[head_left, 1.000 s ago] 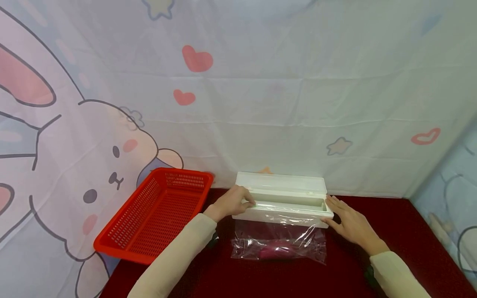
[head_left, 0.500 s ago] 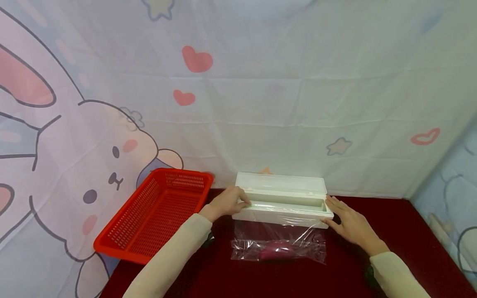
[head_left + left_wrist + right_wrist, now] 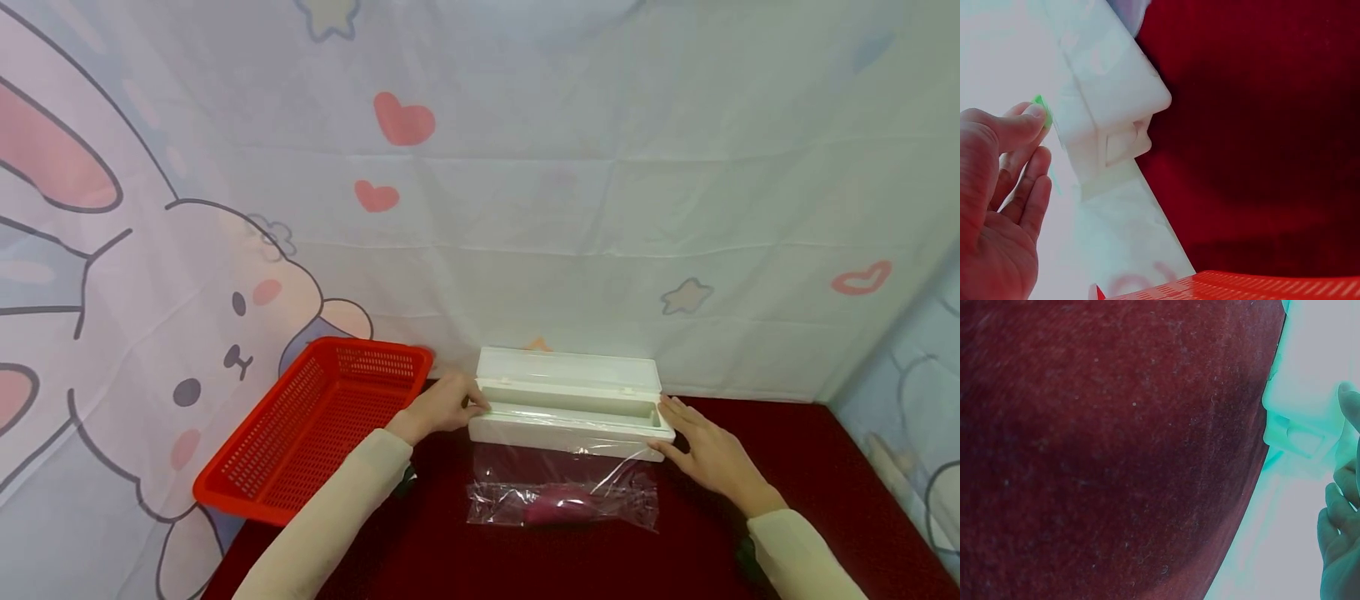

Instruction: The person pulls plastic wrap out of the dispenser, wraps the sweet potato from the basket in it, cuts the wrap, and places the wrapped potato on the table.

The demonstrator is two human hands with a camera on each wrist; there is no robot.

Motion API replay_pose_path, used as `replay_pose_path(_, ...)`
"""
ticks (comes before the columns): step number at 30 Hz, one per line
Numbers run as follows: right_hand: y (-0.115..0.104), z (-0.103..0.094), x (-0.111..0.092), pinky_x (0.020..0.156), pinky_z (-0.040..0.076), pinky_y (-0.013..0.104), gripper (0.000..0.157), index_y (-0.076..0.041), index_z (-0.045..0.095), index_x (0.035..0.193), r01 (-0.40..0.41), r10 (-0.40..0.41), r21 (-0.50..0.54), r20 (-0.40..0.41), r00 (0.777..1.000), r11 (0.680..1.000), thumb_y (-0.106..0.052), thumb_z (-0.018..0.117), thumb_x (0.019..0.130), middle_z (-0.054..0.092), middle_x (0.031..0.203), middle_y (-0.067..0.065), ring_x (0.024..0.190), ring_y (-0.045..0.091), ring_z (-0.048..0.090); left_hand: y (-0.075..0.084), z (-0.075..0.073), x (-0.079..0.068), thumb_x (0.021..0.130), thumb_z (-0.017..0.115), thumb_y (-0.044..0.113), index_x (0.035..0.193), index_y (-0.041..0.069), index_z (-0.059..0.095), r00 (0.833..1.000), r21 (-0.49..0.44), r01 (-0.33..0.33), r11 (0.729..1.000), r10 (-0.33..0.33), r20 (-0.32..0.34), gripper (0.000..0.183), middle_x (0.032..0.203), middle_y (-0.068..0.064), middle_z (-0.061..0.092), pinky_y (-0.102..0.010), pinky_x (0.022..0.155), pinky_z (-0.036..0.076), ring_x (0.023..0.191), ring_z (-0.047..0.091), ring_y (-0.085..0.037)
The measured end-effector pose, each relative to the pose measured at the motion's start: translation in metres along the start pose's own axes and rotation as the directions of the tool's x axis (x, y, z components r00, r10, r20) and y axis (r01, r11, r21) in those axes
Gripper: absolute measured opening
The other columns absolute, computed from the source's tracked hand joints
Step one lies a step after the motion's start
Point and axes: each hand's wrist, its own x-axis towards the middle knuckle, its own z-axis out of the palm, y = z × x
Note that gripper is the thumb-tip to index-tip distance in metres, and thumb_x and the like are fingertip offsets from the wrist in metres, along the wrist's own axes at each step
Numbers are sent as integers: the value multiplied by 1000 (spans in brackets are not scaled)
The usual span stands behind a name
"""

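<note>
A white plastic wrap dispenser (image 3: 570, 433) stands with its lid (image 3: 570, 367) raised toward the backdrop. At its left end my left hand (image 3: 442, 404) pinches a small green slide cutter (image 3: 1042, 111) between thumb and finger, seen in the left wrist view. My right hand (image 3: 708, 454) rests on the dispenser's right end, thumb on the front face and fingers fairly straight along the end. Clear plastic film (image 3: 510, 504) hangs from the dispenser's front onto the table. A dark pink, elongated object (image 3: 558, 505) lies at the film; its kind is unclear, and I cannot tell whether it is wrapped.
A red slotted plastic basket (image 3: 315, 442) stands to the left, beside my left forearm. The table has a dark red cloth (image 3: 570, 567). A pale printed backdrop (image 3: 525, 208) with a cartoon rabbit rises directly behind the dispenser.
My left hand has slid leftward along the dispenser's front edge with the slide cutter, reaching its left end. The right hand, film and pink object stay in place. The head view has shifted slightly.
</note>
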Motion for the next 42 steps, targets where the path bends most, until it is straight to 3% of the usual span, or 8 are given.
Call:
replay_pose_path(10, 1, 2, -1, 102, 54, 62, 78, 1, 51, 156, 18, -18, -3, -15, 1000, 1000, -44, 77, 98, 49, 161, 25, 144, 46, 53, -2, -3, -1, 89, 82, 4, 98, 10, 87, 999, 15, -39, 999, 39, -10, 12, 89, -1, 81, -18, 65, 44, 68, 53, -5)
replay_pose_path(16, 0, 1, -1, 101, 54, 63, 78, 1, 51, 156, 10, -10, 0, -10, 1000, 1000, -45, 76, 98, 49, 161, 24, 144, 46, 52, -9, -5, -8, 88, 83, 7, 96, 14, 88, 999, 93, -23, 995, 26, -29, 12, 93, 0, 82, -30, 78, 50, 84, 68, -17)
replay_pose_path(23, 0, 1, 0, 102, 54, 62, 78, 0, 52, 155, 7, -7, 2, -15, 1000, 1000, -44, 77, 97, 50, 160, 24, 144, 46, 53, -7, -11, -11, 88, 83, 5, 99, 11, 88, 1000, 77, -6, 997, 7, -17, 14, 97, -3, 81, -38, 86, 54, 90, 69, -24)
replay_pose_path(33, -2, 0, -1, 108, 47, 68, 82, -1, 45, 160, -58, 55, 60, 46, 997, 997, -51, 71, 100, 43, 165, 25, 148, 48, 45, -7, -11, -11, 88, 83, 4, 99, 11, 88, 1000, 70, 13, 997, -12, -26, 14, 98, -3, 82, -38, 85, 55, 91, 70, -23)
replay_pose_path(42, -6, 0, 0, 111, 43, 71, 83, 0, 46, 159, -77, 74, 104, 31, 997, 992, -49, 74, 99, 44, 164, 26, 149, 49, 44, -5, -10, -12, 89, 83, 5, 101, 9, 87, 999, 57, 37, 998, -36, -25, 14, 100, -3, 82, -38, 86, 55, 93, 70, -22)
